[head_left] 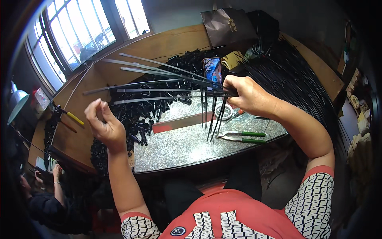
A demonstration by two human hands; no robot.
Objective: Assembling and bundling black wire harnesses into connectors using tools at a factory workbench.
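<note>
Left hand [106, 127]: raised at the left, fingers curled, thumb up beside the fingertips. Whether the tips meet cannot be told.

Strips [139, 83]: long, thin and straight, black near the grip, glossy grey toward the left ends where light strikes. Location: raised over the bench top [175, 147], mostly in front of a heap of black tubular parts [123, 115]. Orientation: the long axis runs roughly left to right — free ends fan out to the left, the upper ones tilted up and the lower ones tilted slightly down. A separate group of thin dark lengths points downward from the grip, toward the near edge.

Red-sided bar [179, 122]: lies flat below the fan.

White ring-shaped roll [223, 111] and green-handled pliers [242, 137]: on the bench top, below the right hand.

Right hand [250, 95]: closed around the converging strips — knuckles up, wrist to the right.

Black rods [288, 75]: massed at the far right.
</note>
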